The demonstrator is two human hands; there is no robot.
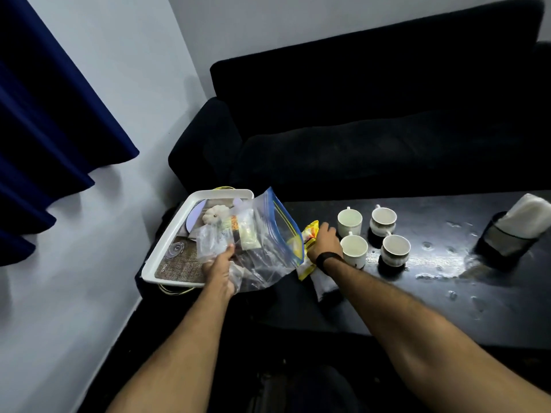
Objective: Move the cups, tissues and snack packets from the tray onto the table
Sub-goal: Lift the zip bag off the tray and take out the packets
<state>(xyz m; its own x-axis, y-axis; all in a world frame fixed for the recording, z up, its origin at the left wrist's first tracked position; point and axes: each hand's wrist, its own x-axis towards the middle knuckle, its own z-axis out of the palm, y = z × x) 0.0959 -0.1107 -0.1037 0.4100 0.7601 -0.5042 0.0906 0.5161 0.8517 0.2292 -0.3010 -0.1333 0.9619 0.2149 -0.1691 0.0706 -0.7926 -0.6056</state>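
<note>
White tray (167,248), printed liner. Beside tray: clear bag (268,234), blue zip edge; yellow packet (310,234); 4 white cups (349,222), 2 w/ dark pattern; black table (447,293).

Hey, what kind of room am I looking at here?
Most likely a living room or small lounge. A dark sofa stands behind a low black table set with four cups, and a blue curtain hangs against the wall on the left.
</note>
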